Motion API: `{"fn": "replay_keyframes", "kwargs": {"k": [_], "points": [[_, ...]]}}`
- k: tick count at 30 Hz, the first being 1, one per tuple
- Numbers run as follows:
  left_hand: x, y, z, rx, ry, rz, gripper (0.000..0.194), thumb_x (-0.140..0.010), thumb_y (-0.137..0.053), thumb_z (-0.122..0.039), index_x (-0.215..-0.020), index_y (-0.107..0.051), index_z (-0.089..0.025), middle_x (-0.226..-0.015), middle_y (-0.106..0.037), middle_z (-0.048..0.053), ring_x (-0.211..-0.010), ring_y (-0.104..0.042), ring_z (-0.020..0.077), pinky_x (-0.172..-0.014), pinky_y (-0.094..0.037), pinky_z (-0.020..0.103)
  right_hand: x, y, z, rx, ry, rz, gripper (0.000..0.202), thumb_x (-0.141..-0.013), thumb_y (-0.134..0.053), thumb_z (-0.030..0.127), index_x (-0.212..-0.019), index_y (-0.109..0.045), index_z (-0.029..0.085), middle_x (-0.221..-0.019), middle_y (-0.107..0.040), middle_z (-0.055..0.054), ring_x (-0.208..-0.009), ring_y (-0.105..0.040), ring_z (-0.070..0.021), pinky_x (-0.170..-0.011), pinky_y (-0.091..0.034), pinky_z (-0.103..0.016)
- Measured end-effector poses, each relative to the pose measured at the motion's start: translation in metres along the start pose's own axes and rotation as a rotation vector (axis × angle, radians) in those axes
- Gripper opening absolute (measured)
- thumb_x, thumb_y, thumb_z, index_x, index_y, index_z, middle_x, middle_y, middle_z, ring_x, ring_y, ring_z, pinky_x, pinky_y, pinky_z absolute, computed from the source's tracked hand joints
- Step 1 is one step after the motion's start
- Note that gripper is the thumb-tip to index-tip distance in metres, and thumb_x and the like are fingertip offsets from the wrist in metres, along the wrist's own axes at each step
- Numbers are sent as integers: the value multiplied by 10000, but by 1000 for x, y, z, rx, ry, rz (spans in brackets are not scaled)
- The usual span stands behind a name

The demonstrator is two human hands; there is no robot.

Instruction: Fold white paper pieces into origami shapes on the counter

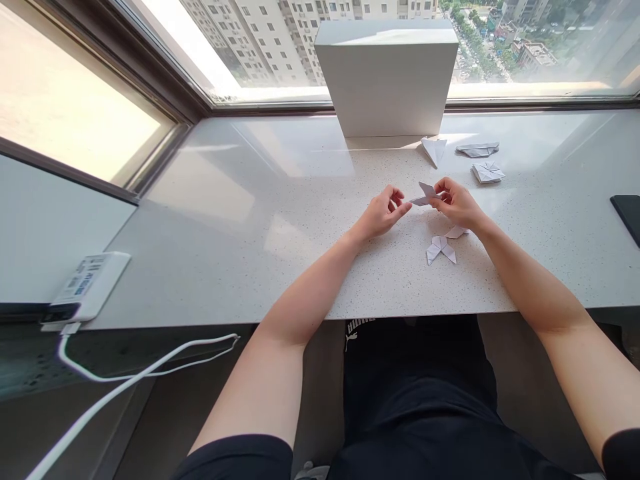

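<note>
Both hands, left hand (383, 215) and right hand (457, 203), pinch the light, crease-prone folded paper piece (425, 195) by its tips, fingers pressed, above the desk (250, 253)

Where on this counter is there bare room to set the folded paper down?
The widest bare stretch lies left of the left hand, from the white box to the power bank. Another lies between the right hand and the phone. Crowded: finished paper pieces beside the box, paper butterfly under the wrist.
</note>
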State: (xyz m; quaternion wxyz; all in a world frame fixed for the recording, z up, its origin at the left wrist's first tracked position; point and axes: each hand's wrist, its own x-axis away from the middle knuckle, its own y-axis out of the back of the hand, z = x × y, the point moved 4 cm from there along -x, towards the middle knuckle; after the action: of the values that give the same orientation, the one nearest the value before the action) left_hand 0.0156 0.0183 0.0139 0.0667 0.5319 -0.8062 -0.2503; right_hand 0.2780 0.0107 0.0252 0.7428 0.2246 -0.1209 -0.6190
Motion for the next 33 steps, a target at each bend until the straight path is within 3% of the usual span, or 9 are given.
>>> {"fn": "replay_keyframes", "kwargs": {"k": [3,6,10,16,21,23,26,29,33], "points": [[-1,-2,3,81,17,-2,539,-1139,-846,-610,-1458,-666,-214,-1301,-843,113,-835,-755,161,-767,-588,296,1,-13,3,-209,2,32,781,-860,-974,972,-1067,-623,306,-1021,-781,-33,-1000,-812,-283,-960,-680,-497],[-2,-5,5,126,-3,20,606,-1111,-880,-621,-1521,-695,-214,-1273,-855,107,-876,-784,181,-782,-600,298,2,-25,9,-290,23,67,811,-784,-1027,971,-1005,-630,299,-1039,-788,-31,-1013,-806,-266,-971,-688,-480],[-2,-10,6,154,-45,50,449,-1159,-807,-602,-1395,-809,-220,-988,-832,59,-889,-790,207,-806,-598,311,4,-30,15,-251,39,77,790,-770,-1031,968,-977,-682,290,-1039,-823,-50,-1022,-788,-269,-921,-661,-449],[-2,-12,4,187,-76,21,391,-1176,-750,-596,-1204,-859,-221,-1003,-860,73,-895,-795,202,-835,-602,330,8,-29,17,-157,54,100,674,-882,-989,883,-972,-709,276,-955,-805,-41,-865,-711,-224,-797,-578,-402],[0,-10,0,186,-56,76,396,-1091,-872,-601,-1184,-849,-217,-957,-837,52,-708,-645,152,-693,-514,308,8,-30,15,-136,44,98,663,-888,-975,878,-964,-713,273,-962,-810,-48,-886,-723,-237,-813,-596,-409],[0,-9,0,183,-49,81,340,-1091,-866,-550,-1160,-843,-218,-954,-834,48,-724,-653,154,-715,-529,308,8,-29,15,-103,41,119,624,-920,-948,856,-976,-727,274,-971,-823,-57,-888,-732,-250,-836,-619,-435],[-2,-8,2,173,-45,48,252,-1119,-820,-474,-1150,-827,-224,-952,-830,47,-826,-732,179,-807,-593,318,7,-21,16,22,89,149,481,-983,-910,739,-1049,-793,277,-1096,-874,-106,-1036,-794,-321,-984,-665,-526],[-3,-9,6,174,-2,14,217,-1147,-792,-449,-1163,-796,-233,-940,-820,41,-836,-756,185,-793,-611,314,7,-1,17,224,136,143,375,-978,-919,618,-1131,-849,282,-1236,-889,-146,-1193,-797,-399,-1104,-650,-615],[-3,-9,7,194,50,-11,198,-1180,-767,-437,-1164,-755,-240,-917,-813,43,-769,-734,177,-725,-607,307,7,31,10,433,54,197,468,-911,-978,603,-1246,-892,287,-1342,-856,-163,-1266,-774,-444,-1157,-620,-636]]}}
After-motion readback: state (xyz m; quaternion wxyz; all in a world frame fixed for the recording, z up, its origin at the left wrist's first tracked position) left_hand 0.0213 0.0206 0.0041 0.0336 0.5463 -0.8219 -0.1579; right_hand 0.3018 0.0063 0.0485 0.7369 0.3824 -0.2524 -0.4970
